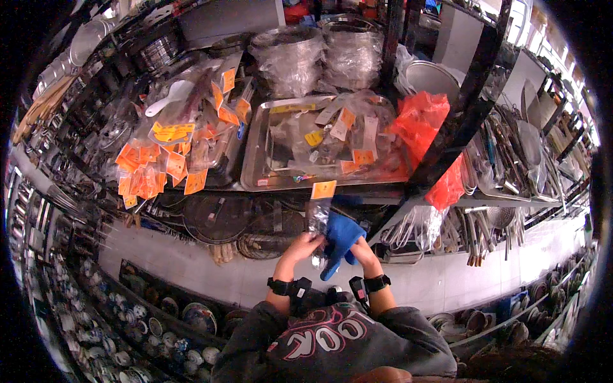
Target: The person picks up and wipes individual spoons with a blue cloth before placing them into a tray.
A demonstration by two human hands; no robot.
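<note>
My left hand (pixel 302 247) grips the lower part of a clear plastic packet (pixel 318 215) that has an orange header card at its top. What is inside looks shiny and metallic, but I cannot make out its kind. A blue cloth (pixel 344 234) covers the fingers of my right hand (pixel 362 251) and touches the side of the packet. Part of the cloth hangs down between my hands. Both hands are in front of the shelf edge, below a metal tray (pixel 252 165) with several tagged packets lying in it.
Left of the tray lie several packets with orange cards (pixel 143 167) and a white scoop-like utensil (pixel 170 98). Plastic-wrapped metal pots (pixel 289 60) stand behind. A dark slanted post (pixel 448 129) and a red plastic bag (pixel 421 119) are at right. Bowls (pixel 198 316) line the shelves behind me.
</note>
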